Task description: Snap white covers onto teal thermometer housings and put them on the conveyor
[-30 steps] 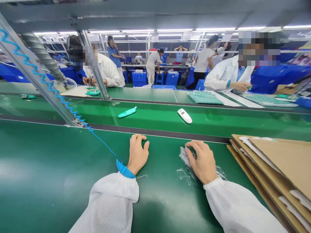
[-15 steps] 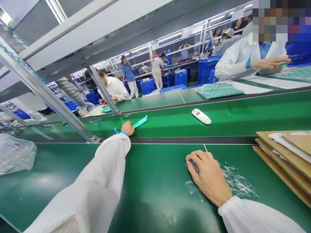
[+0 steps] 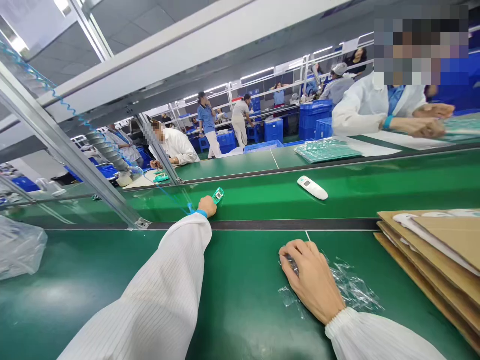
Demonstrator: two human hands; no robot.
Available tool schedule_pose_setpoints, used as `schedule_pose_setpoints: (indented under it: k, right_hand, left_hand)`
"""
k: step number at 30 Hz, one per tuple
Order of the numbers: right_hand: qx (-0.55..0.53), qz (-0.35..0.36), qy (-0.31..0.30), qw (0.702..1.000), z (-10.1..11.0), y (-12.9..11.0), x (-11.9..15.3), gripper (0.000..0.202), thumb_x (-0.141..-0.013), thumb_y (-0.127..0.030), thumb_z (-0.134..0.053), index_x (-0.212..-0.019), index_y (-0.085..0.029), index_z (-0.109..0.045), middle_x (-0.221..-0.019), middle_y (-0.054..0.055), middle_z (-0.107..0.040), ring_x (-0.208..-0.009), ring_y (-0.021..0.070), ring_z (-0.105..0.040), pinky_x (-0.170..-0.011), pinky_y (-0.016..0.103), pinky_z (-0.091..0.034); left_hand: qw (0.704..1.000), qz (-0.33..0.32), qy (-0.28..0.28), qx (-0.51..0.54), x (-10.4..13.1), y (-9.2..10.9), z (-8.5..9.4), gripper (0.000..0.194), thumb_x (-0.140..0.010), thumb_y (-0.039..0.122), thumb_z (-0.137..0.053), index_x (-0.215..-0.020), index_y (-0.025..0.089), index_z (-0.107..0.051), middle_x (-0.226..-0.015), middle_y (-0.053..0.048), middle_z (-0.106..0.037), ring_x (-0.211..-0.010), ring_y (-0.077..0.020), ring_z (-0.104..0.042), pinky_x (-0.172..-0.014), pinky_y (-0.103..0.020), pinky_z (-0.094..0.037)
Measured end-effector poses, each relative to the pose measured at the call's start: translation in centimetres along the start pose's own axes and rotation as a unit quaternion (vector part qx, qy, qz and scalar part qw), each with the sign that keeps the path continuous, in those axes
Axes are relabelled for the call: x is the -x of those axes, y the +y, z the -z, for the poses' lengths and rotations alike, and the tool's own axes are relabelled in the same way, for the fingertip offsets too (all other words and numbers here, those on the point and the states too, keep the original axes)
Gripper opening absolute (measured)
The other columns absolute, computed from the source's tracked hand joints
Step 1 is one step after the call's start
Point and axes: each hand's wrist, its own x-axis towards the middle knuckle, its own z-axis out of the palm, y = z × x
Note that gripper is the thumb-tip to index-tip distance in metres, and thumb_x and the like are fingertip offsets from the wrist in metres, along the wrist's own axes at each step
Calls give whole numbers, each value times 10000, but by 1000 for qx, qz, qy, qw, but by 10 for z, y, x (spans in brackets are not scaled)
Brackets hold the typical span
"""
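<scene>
Over the green conveyor belt, my left hand (image 3: 207, 205) is closed around the lower end of a teal plastic device shell (image 3: 218, 195). The shell's upturned end shows pale and dark parts inside it. A white handheld thermometer-like device (image 3: 312, 188) with a small dark screen lies farther right on the belt. My right hand (image 3: 311, 280) rests on the near worktop with its fingers curled over crinkled clear film. Some of that film shows between thumb and forefinger. Loose clear plastic film pieces (image 3: 354, 285) lie beside and under this hand.
Cardboard trays (image 3: 423, 250) holding white parts are stacked at the right. A clear plastic bag (image 3: 20, 247) sits at the left. A metal post (image 3: 86, 145) rises near my left arm. Opposite, a co-worker (image 3: 405, 115) handles parts near a bagged teal stack (image 3: 326, 150).
My left hand has lifted and turned the teal shell, so its inner parts now face me. The right hand stays on the film. My view has shifted slightly.
</scene>
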Motion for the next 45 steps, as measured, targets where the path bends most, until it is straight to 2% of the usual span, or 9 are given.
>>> schedule_pose_setpoints:
  k: [5,8,12,16,18,24,28,33,45]
  right_hand:
    - [-4,8,12,1000,-2,2,1,172,-975,-319,-511,-899,-237,-641,-969,46,-660,-854,223,-546,-694,368,-402]
    - [-2,23,20,1000,-2,4,1,170,-974,-330,-516,-921,-238,-648,-964,53,-665,-863,227,-563,-689,364,-417]
    - [8,39,24,999,-3,4,-1,196,-977,-354,-515,-886,-244,-648,-947,52,-668,-831,222,-575,-669,355,-431]
    - [20,47,30,998,-3,4,-1,221,-982,-372,-510,-860,-254,-652,-943,46,-674,-835,226,-594,-668,357,-439]
    - [25,50,24,998,-3,4,-1,218,-983,-378,-515,-866,-260,-656,-948,42,-680,-850,228,-607,-675,357,-444]
    - [19,37,74,996,0,-1,-3,186,-980,-395,-533,-937,-272,-666,-988,47,-704,-915,247,-637,-724,379,-455]
    - [-38,-8,127,991,8,-14,-5,198,-972,-431,-566,-1049,-269,-650,-1027,58,-706,-964,251,-635,-804,405,-483]
    - [-114,-31,100,988,11,-27,-6,192,-979,-418,-566,-956,-247,-650,-964,57,-675,-907,222,-623,-811,371,-491]
    - [-150,-25,39,988,14,-38,-2,290,-1032,-379,-454,-792,-233,-525,-844,19,-570,-827,198,-521,-761,337,-398]
  left_hand:
    - [950,50,-90,294,52,4,7,308,-970,365,-619,-1158,122,-644,-1138,-102,-678,-953,-189,-674,-847,-384,-585]
    - [885,23,-102,454,99,6,5,232,-949,325,-638,-939,95,-665,-1012,-129,-708,-808,-130,-655,-825,-313,-556]
    - [799,-14,-113,591,156,15,-2,368,-765,421,-823,-922,143,-639,-954,-79,-687,-782,-117,-624,-779,-286,-527]
    - [697,0,-171,696,184,26,-16,444,-677,404,-899,-910,149,-620,-898,-42,-643,-741,-109,-599,-719,-273,-491]
    - [671,6,-182,718,190,29,-23,453,-671,378,-909,-938,152,-621,-970,-61,-659,-740,-112,-598,-713,-278,-475]
    - [783,-35,-187,593,206,27,-33,431,-901,587,-627,-910,159,-583,-897,-54,-651,-576,-75,-444,-579,-270,-354]
    - [839,-86,-195,501,218,30,-39,422,-979,577,-482,-1065,175,-579,-970,-65,-693,-625,-106,-483,-623,-284,-388]
    - [851,-137,-226,453,235,39,-48,382,-1002,502,-460,-1186,193,-588,-980,-73,-726,-707,-148,-561,-725,-312,-447]
    - [878,-98,-183,431,240,47,-43,259,-966,358,-498,-1161,219,-598,-976,-58,-741,-743,-172,-611,-731,-319,-467]
